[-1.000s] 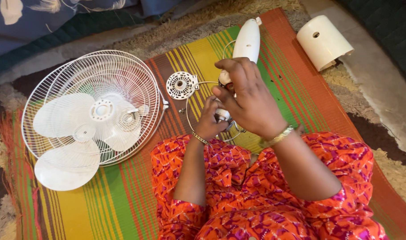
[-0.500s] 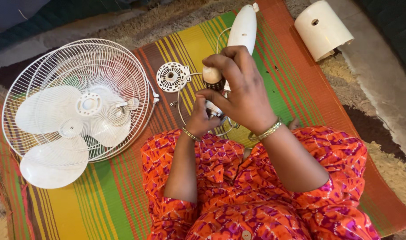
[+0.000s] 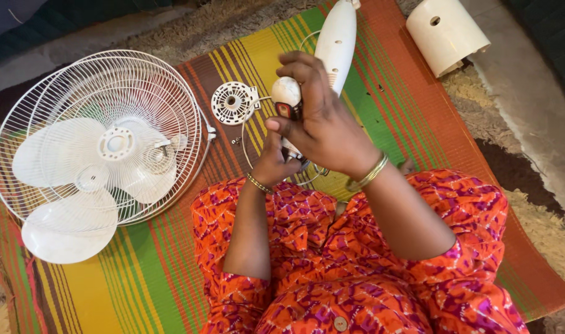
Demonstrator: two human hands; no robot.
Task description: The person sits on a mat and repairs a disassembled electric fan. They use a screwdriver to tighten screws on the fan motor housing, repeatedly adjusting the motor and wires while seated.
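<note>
We're mid-strip on the fan motor [image 3: 287, 93]: right hand [image 3: 326, 127] curled tight over it, left hand [image 3: 273, 162] gripping underneath. Next we need steady, careful turning.

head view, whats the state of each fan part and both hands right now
fan grille: lying flat on the striped mat, off the fan
fan blade: loose, resting on the grille
round vented cap: lying flat on the mat, detached
white fan neck: lying on the mat
cream cover: on its side, off the mat
small part with a white knob: held up, both hands in a grip on it
right hand: closed over it
left hand: grip from below
</note>
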